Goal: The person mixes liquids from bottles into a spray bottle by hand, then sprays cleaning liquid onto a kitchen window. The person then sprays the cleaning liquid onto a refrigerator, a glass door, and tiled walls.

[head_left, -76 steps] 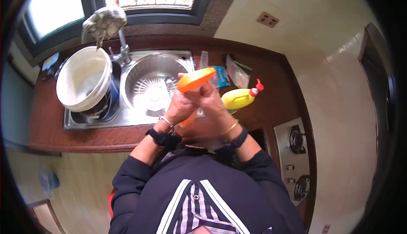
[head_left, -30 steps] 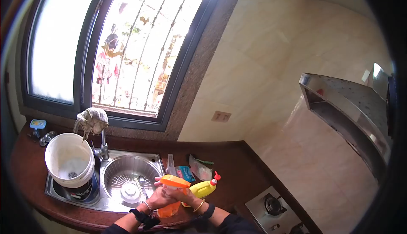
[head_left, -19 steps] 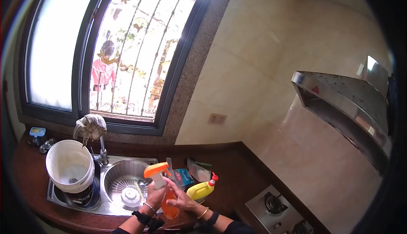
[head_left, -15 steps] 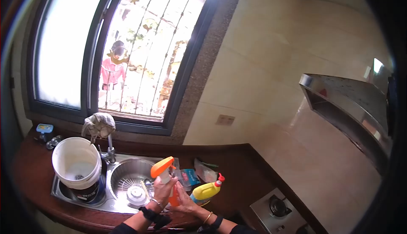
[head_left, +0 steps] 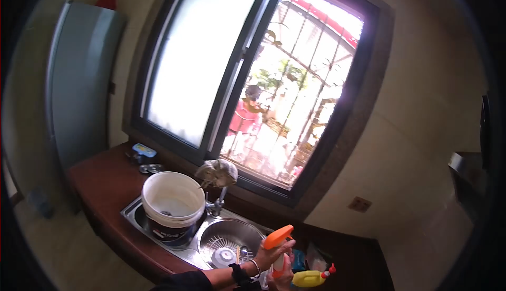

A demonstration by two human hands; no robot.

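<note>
An orange spray bottle [head_left: 278,236] is upright, slightly tilted, at the right edge of the steel sink. My left hand [head_left: 270,255] is wrapped round its neck, just under the orange spray head. Lower on the bottle, my right hand [head_left: 283,279] is closed against its body, partly cut by the frame's bottom. Just right of my hands lies a yellow bottle [head_left: 309,278] with a red cap. Behind it are a blue packet [head_left: 298,260] and a clear plastic bag [head_left: 316,259]. The round sink basin [head_left: 224,238] holds a drain strainer and a thin yellowish stick.
A white bucket [head_left: 174,196] stands on the sink's left side. Behind the basin, a cloth [head_left: 217,173] hangs over the faucet [head_left: 215,205]. A blue-lidded item [head_left: 144,150] sits on the counter [head_left: 100,185]. Outside the barred window is a person [head_left: 245,114] in pink.
The view has swung left and up, bringing the refrigerator into sight and the stove out of it. Both hands remain on the spray bottle, which now sits lower and farther right in view.
</note>
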